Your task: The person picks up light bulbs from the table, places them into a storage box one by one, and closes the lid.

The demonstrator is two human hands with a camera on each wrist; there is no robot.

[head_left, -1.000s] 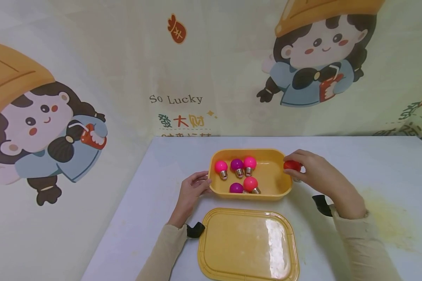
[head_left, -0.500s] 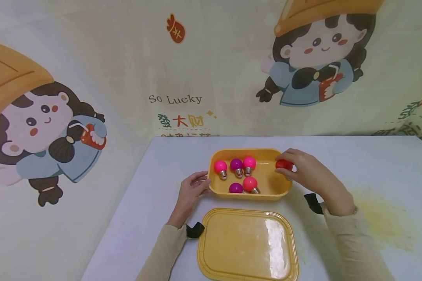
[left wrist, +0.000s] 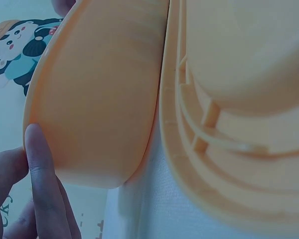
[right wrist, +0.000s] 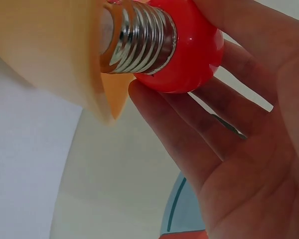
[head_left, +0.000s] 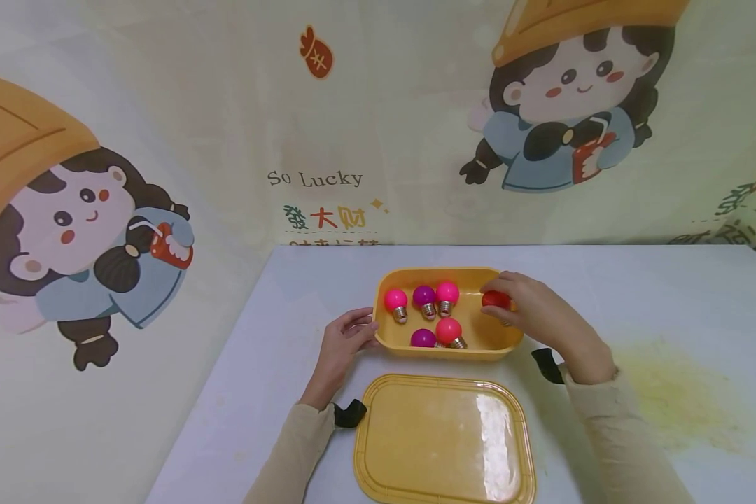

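Observation:
Over the right end of the yellow plastic box (head_left: 453, 354), my right hand (head_left: 542, 311) holds a red light bulb (head_left: 495, 299) between thumb and fingers. In the right wrist view, the bulb's silver screw base (right wrist: 147, 37) points toward the box. My left hand (head_left: 348, 339) touches the left end of the box. The left wrist view shows its fingers (left wrist: 40, 164) resting against the outer wall and rim. Inside the box lie several bulbs: pink ones (head_left: 395, 299), purple ones (head_left: 425, 294) and a coral-pink one (head_left: 449, 330). The front wall partly hides the lower purple bulb.
A yellow lid (head_left: 437, 437) lies on the white table (head_left: 277, 392) just in front of the box. Behind the table hangs a printed cloth (head_left: 416, 140) with cartoon figures. A yellowish stain (head_left: 674, 395) marks the table at the right.
My right hand has moved left with the red bulb, from outside the box's right rim to above its inside. The left hand and the box stay in place.

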